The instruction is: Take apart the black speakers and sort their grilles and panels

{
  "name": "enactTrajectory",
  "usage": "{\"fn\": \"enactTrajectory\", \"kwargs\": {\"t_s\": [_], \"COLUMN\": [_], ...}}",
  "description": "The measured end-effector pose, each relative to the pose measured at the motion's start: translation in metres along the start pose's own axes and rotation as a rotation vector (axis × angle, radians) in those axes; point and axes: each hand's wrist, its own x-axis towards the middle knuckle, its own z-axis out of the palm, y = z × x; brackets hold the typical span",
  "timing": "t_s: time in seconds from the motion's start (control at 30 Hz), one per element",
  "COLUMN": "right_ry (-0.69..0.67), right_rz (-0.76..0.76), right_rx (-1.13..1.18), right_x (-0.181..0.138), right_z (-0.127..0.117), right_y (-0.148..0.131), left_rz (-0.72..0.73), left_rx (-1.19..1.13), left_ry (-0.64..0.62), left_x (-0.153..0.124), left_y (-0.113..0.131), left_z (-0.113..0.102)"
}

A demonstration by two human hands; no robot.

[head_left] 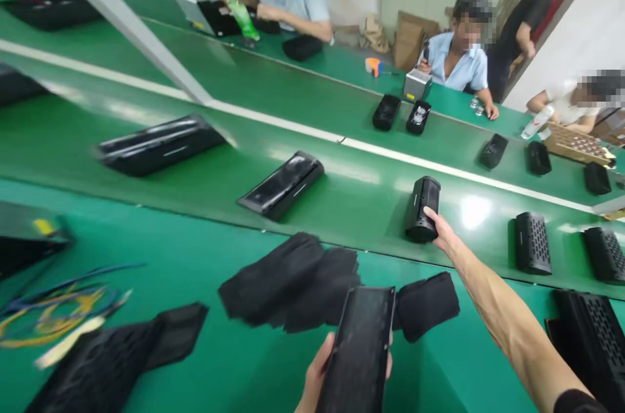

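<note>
At the bottom middle, my left hand point(319, 364) holds a long black panel point(361, 341), thumb on its left edge and fingertips showing at its right. My right arm reaches forward over the belt. There, my right hand point(439, 227) is closed on a black plastic housing point(424, 195) that has rounded sides, with the thumb on its near part. Its other fingers are mostly hidden. Behind the panel, black cloth-like sheets point(293, 283) lie on the green table, and a smaller black stack point(430, 305) sits just right of the panel.
More black housings point(286, 185) are spaced along the green belt point(351, 198). Perforated black housings point(533, 243) stand to the right. Coloured cables point(73, 312) lie at left. A slanted grey post point(127, 25) crosses the upper left. Several people sit or stand beyond the belt.
</note>
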Motion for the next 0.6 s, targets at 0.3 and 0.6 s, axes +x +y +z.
{"fn": "enactTrajectory", "kwargs": {"t_s": [0.3, 0.6], "right_ry": [0.034, -0.106], "right_rz": [-0.28, -0.048], "right_rx": [0.336, 0.158], "right_x": [-0.134, -0.278], "right_z": [-0.133, -0.157], "right_y": [-0.03, 0.023], "left_rz": [0.046, 0.046], "left_rx": [-0.03, 0.298], "left_ry": [-0.245, -0.479], "left_x": [0.021, 0.066], "left_y": [-0.004, -0.04], "left_z": [0.021, 0.063]}}
